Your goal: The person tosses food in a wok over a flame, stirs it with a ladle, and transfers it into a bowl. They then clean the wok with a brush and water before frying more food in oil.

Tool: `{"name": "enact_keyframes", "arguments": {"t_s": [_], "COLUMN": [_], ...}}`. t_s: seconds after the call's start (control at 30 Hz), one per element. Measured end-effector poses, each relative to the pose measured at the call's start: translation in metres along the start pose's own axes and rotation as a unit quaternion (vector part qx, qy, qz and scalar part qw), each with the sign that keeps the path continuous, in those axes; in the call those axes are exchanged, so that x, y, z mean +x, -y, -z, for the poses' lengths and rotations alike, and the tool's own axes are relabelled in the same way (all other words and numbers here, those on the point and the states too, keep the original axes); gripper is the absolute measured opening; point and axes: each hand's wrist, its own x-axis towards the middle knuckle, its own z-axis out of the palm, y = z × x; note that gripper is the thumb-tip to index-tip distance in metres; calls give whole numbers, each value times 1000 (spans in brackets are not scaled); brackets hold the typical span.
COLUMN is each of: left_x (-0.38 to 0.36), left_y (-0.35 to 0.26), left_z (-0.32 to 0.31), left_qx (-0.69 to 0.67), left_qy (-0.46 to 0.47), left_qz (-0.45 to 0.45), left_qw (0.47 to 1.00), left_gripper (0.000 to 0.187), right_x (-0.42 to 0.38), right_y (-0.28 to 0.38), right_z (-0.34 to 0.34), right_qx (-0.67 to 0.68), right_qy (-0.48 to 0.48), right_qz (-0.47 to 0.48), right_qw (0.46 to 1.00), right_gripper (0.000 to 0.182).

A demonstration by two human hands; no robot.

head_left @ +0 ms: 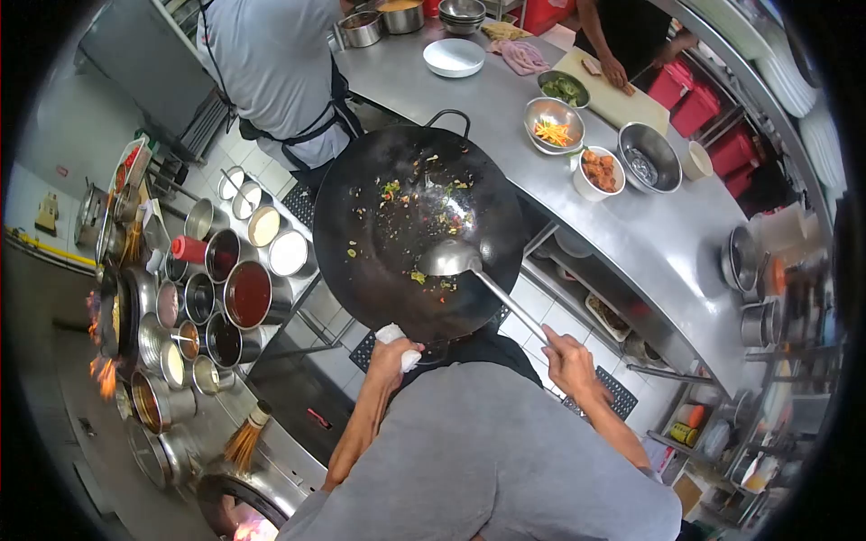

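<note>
Black wok [397, 243] sits held in the air between the stove side and the steel table [505, 117], tilted a little toward us. We grip its near handle with the left hand [392, 356], closed around a white cloth [397, 343] wrapped on the handle. Right hand [568, 361] is closed on the long handle of a steel ladle [451, 260], whose bowl rests inside the wok near the lower rim. Only scraps of food are in the wok: green and yellow bits scattered over the middle. We judge the step as scraping or clearing leftovers out of the wok with the ladle. Next move would call for a firm cloth grip and a sweep of the ladle bowl across the scraps.

Around us: round sauce and seasoning pots [244, 293] at left, flames by the burners, a bamboo brush [245, 440] near the lower burner. On the table stand bowls of cut vegetables [554, 122] and a white plate [454, 57]. Two other people work at the far side.
</note>
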Motion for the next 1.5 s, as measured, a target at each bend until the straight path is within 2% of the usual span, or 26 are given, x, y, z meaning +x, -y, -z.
{"name": "enact_keyframes", "arguments": {"t_s": [0.1,0.17,0.2,0.27,0.3,0.43,0.53,0.57,0.7,0.83,0.97,1.07,1.17,1.23,1.3,1.4,1.47,1.5], "left_x": [0,-4,-7,-5,-2,6,-2,-4,-3,3,6,0,3,7,5,12,26,29], "left_y": [1,-3,-3,1,2,6,0,1,4,-1,-11,-20,-10,-6,-16,-26,-26,-28], "left_z": [10,0,-2,-3,-3,-6,-12,-9,-2,-10,-11,-10,-8,-13,-28,-47,-51,-54], "left_qx": [29,12,-7,-5,-3,-18,-9,-6,-7,-16,-3,30,26,-5,2,0,13,20], "left_qy": [8,12,9,17,23,45,28,18,45,50,35,23,54,41,64,71,96,116], "left_qz": [11,4,-8,-5,-7,-31,-19,-9,-7,-9,9,35,17,20,12,12,0,-11], "left_qw": [999,1000,1000,1000,1000,998,999,1000,999,999,999,999,998,999,998,997,995,993], "left_gripper": [15,14,13,13,12,11,9,9,11,10,10,8,5,5,4,3,4,4], "right_x": [29,61,69,82,76,5,-20,-13,54,58,-23,-35,-9,16,20,-15,-41,-44], "right_y": [8,19,21,24,22,6,0,-7,12,16,-20,-29,-6,-7,-6,1,2,0], "right_z": [-9,-29,-37,-45,-43,-22,-5,-7,-30,-40,-3,25,27,3,-19,-24,-10,-2], "right_qx": [13,20,17,10,7,-11,43,15,9,5,-74,-130,-103,-27,12,35,48,48], "right_qy": [-79,-168,-165,-218,-219,-79,-58,-74,-198,-204,-104,-106,-168,-241,-247,-231,-134,-134], "right_qz": [6,7,3,16,18,15,2,30,9,0,78,61,6,16,-3,-21,-47,-48], "right_qw": [997,986,986,976,975,997,997,997,980,979,989,984,980,970,969,972,989,989], "right_gripper": [41,41,41,41,41,44,41,44,43,42,42,43,43,43,45,46,47,47]}}
